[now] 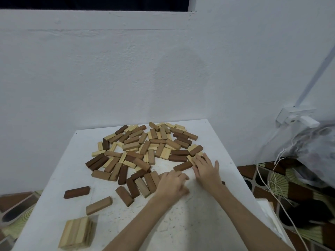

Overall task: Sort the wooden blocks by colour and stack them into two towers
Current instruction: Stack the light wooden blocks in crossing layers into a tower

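A loose pile of wooden blocks (pixel 145 147), pale, mid-brown and dark brown, covers the far half of the white table (pixel 181 223). A short stack of pale blocks (pixel 77 232) stands at the near left corner. One dark block (pixel 77 192) and one mid-brown block (pixel 99 205) lie apart on the left. My left hand (pixel 172 185) rests palm down at the pile's near edge, fingers curled over blocks; what it grips is hidden. My right hand (pixel 205 171) lies flat with fingers spread, fingertips on pale blocks at the pile's right edge.
A white wall rises right behind the table. At the right, a plastic bag (pixel 311 153) and a white cord (pixel 272 187) hang over patterned floor tiles. A wall socket (pixel 297 116) sits above the bag.
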Demonstrator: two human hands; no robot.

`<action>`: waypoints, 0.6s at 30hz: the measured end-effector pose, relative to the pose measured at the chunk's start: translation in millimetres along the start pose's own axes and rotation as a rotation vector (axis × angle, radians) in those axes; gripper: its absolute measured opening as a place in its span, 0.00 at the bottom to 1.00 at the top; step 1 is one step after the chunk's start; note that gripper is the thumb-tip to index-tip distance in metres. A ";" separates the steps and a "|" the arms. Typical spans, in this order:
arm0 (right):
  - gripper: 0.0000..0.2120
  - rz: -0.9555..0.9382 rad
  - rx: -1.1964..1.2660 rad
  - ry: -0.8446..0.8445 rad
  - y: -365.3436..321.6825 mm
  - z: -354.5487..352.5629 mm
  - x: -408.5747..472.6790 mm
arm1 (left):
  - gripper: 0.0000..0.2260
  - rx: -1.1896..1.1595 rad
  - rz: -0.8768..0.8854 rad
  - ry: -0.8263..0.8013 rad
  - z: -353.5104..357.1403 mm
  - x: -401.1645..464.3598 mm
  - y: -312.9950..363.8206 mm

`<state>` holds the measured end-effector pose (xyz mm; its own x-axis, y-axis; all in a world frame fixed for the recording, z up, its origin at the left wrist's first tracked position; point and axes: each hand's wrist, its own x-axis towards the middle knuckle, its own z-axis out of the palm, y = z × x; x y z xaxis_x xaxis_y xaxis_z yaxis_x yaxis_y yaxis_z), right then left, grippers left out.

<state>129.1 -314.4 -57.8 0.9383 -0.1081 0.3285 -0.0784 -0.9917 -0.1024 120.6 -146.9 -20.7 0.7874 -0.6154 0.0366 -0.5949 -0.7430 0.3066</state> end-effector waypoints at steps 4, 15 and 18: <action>0.08 -0.034 -0.015 0.034 -2.9 -0.9 2.6 | 0.18 0.097 0.007 -0.080 0.5 3.8 -7.0; 0.12 -0.166 0.029 0.048 -3.8 -24.7 -20.0 | 0.17 0.094 -0.109 -0.041 -6.0 -9.1 -19.9; 0.09 -0.244 0.077 0.045 -9.4 -30.4 -34.2 | 0.15 0.115 -0.061 -0.059 -7.6 -15.2 -12.3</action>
<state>87.5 -303.5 -39.5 0.9104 0.1289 0.3931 0.1758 -0.9807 -0.0855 117.2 -126.3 -17.8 0.8140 -0.5798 -0.0359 -0.5632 -0.8028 0.1958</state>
